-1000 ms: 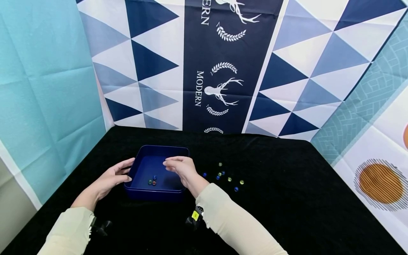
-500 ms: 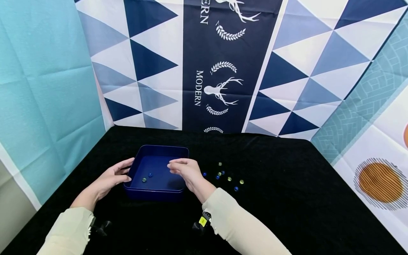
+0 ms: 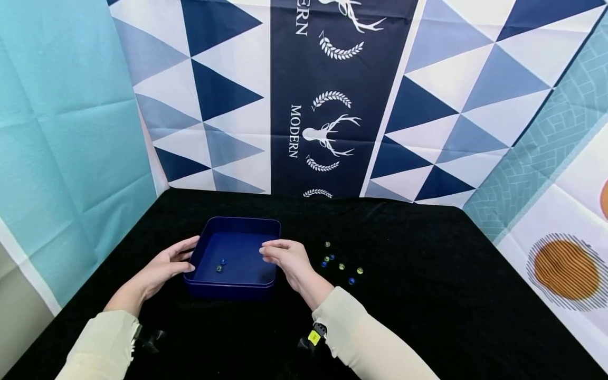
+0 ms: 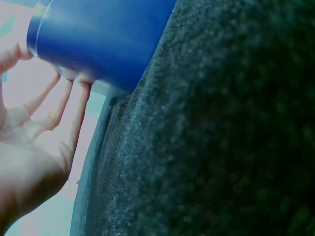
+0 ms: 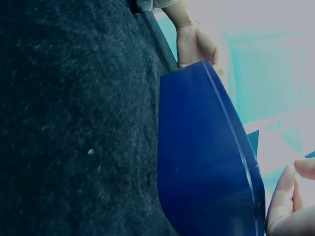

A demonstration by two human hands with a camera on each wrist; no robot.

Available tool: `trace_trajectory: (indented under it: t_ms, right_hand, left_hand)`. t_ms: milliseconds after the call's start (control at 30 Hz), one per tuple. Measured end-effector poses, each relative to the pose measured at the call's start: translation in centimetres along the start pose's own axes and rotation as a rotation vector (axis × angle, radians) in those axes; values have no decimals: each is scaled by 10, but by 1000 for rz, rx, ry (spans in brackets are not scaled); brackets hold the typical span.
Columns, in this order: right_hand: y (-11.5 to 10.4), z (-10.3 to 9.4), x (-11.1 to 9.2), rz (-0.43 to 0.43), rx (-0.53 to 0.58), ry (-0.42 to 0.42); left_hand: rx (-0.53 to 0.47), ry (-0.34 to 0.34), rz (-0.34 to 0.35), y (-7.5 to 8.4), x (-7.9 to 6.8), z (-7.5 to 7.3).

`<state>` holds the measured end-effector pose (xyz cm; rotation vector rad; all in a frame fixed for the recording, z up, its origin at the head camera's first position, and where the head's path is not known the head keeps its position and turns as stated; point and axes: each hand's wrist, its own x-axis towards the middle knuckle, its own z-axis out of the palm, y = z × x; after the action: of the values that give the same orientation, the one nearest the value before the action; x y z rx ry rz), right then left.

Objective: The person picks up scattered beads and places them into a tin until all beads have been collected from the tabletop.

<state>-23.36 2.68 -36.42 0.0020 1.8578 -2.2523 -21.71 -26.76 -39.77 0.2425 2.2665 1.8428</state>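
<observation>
A dark blue rectangular box [image 3: 239,248] stands on the black cloth. On its floor lie a blue marble [image 3: 223,262] and a greenish marble [image 3: 219,268]. My left hand [image 3: 163,269] touches the box's left wall from outside; in the left wrist view its fairly straight fingers [image 4: 81,101] rest on the wall, with the thumb near the rim. Above the box's right rim is my right hand [image 3: 292,264], its thumb and fingertips close together and no object visible between them. The right wrist view shows those fingers [image 5: 288,191] beside the rim.
Right of the box, several yellowish marbles [image 3: 341,266] and blue marbles [image 3: 351,281] lie scattered on the black cloth [image 3: 418,295]. Patterned fabric [image 3: 323,105] hangs behind the table, with a turquoise cloth [image 3: 71,132] at the left.
My right hand has moved right, from over the box to its right rim. The marbles inside have shifted left, and a reddish one is no longer visible. The left hand stays put.
</observation>
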Motion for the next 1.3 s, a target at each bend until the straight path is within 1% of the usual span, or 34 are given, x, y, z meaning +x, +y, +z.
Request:
trace_trajectory:
  t_ms: [200, 467, 667, 1033, 1300]
  right_hand:
    - [2, -9, -4, -23, 18, 0]
    - [4, -24, -10, -41, 0, 1]
    - [6, -36, -15, -36, -1, 26]
    - [12, -58, -25, -72, 16, 64]
    - [16, -72, -28, -57, 14, 94]
  left_hand:
    - [11, 2, -12, 0, 0, -1]
    - [14, 6, -14, -2, 0, -1]
    - [13, 3, -27, -1, 0, -1]
    - [12, 0, -34, -1, 0, -1]
    - [15, 6, -34, -1, 1, -1]
